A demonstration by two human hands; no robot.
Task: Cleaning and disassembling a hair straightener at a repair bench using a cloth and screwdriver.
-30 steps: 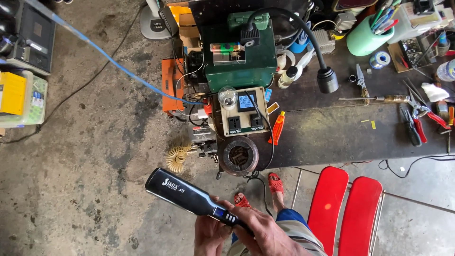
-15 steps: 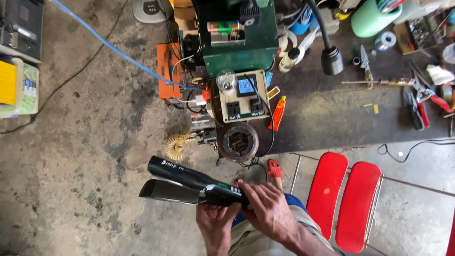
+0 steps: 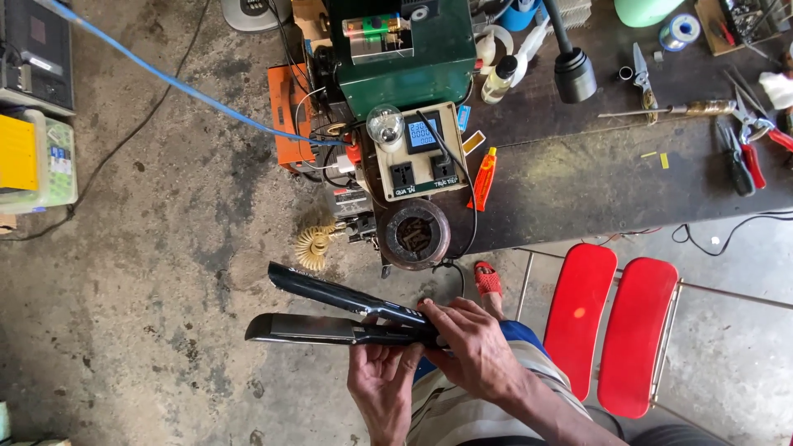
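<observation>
A black hair straightener (image 3: 326,312) with its two long plates spread apart lies across my lap, tips pointing left over the concrete floor. My left hand (image 3: 382,384) grips its handle end from below. My right hand (image 3: 469,347) lies over the hinge end from above, fingers curled on the body. Both hands hold the same tool.
A dark workbench (image 3: 578,173) stands ahead with a green box machine (image 3: 401,58), a cream socket panel with a bulb and meter (image 3: 417,153), an orange tube (image 3: 483,177), pliers (image 3: 739,153) and scissors. A red chair (image 3: 615,330) is at right, a blue cable (image 3: 182,87) crosses the floor, a round coil (image 3: 413,235) sits at the bench edge.
The straightener's plates, together a second ago, have been spread apart. My left hand has settled under the handle, and my view has moved closer to the bench.
</observation>
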